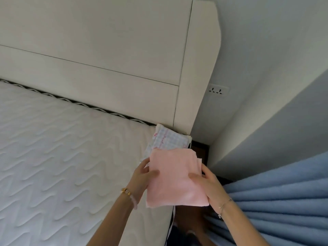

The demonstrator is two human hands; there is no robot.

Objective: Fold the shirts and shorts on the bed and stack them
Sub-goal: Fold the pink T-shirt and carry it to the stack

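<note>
Pink garment [174,176]: soft, slightly fuzzy cloth folded into a rough rectangle, held over the right corner of the bed, its far edge overlapping the checked piece; I cannot tell whether it rests on it.
Left hand [143,174]: grips the pink fold's left edge, thumb pressed on top, fingers tucked beneath.
Right hand [207,185]: holds the right edge the same way, thumb flat on the cloth, fingers curled under.
Checked garment [167,139]: thin pale blue-and-white check with small pink marks, folded, lying in the mattress corner against the headboard.
Mattress [62,157]: white, quilted in wavy stitched ridges, edged with dark-and-white twisted piping.
Headboard [106,59]: smooth cream panels with fine straight seams.
Curtain [284,201]: thick blue fabric in rounded folds, just beside the right arm.
Wrists: a gold bangle [126,191] on the left, a fine chain [224,205] on the right.
</note>
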